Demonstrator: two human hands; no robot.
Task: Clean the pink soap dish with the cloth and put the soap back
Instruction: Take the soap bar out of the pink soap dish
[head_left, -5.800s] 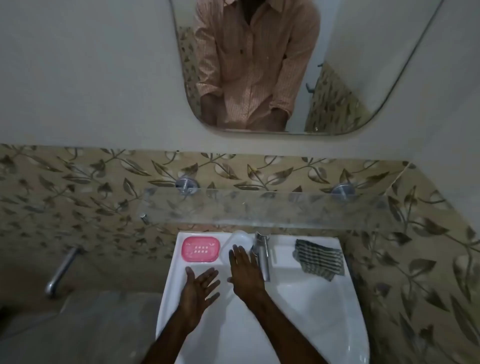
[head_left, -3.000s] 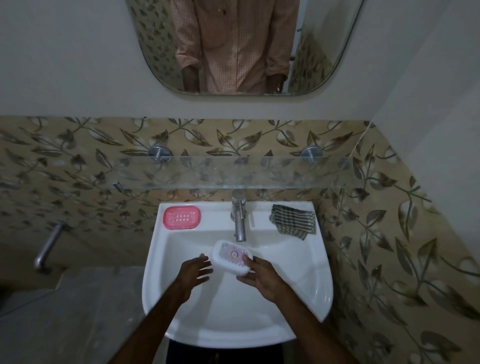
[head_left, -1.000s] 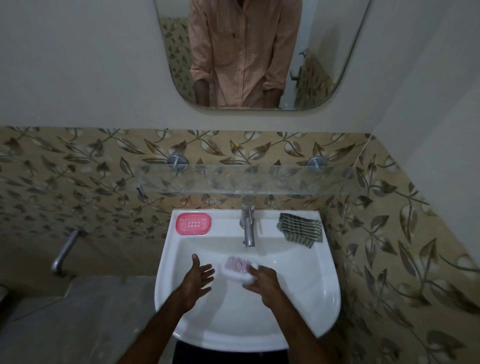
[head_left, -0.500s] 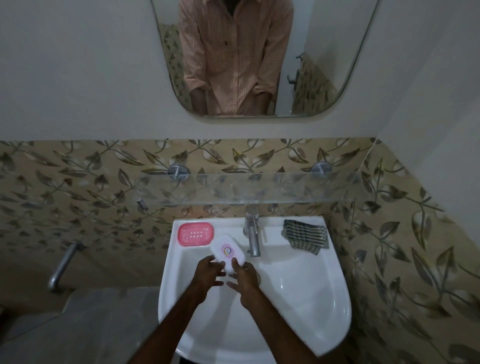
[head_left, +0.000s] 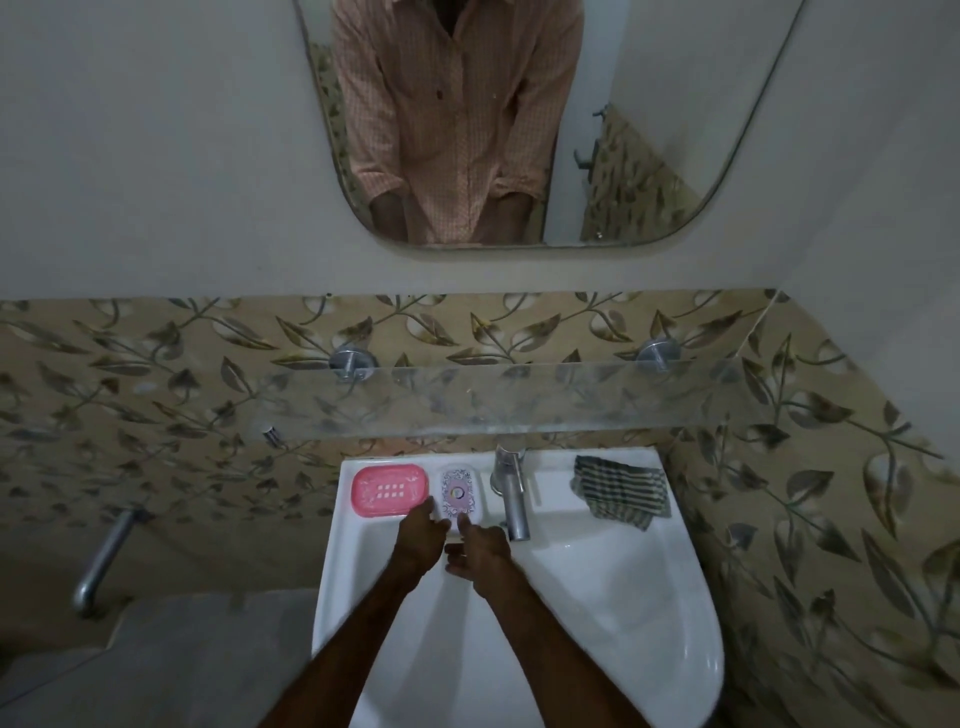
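The empty pink soap dish (head_left: 389, 490) sits on the back left ledge of the white sink (head_left: 597, 597). The wrapped soap bar (head_left: 457, 491) lies flat on the ledge between the dish and the tap (head_left: 511, 493). My left hand (head_left: 420, 538) reaches to the soap's near left corner, fingertips touching it. My right hand (head_left: 480, 551) has its index finger stretched onto the soap's near edge, with the other fingers spread loose. The checked cloth (head_left: 621, 491) lies folded on the back right ledge, away from both hands.
A glass shelf (head_left: 519, 400) juts out just above the sink's ledge. A mirror (head_left: 519, 119) hangs on the wall above it. A metal pipe (head_left: 101, 558) sticks out low on the left, and tiled walls close in at back and right.
Both hands carried the soap from over the basin up to the ledge and laid it down next to the pink dish. Their grip has loosened to fingertip contact.
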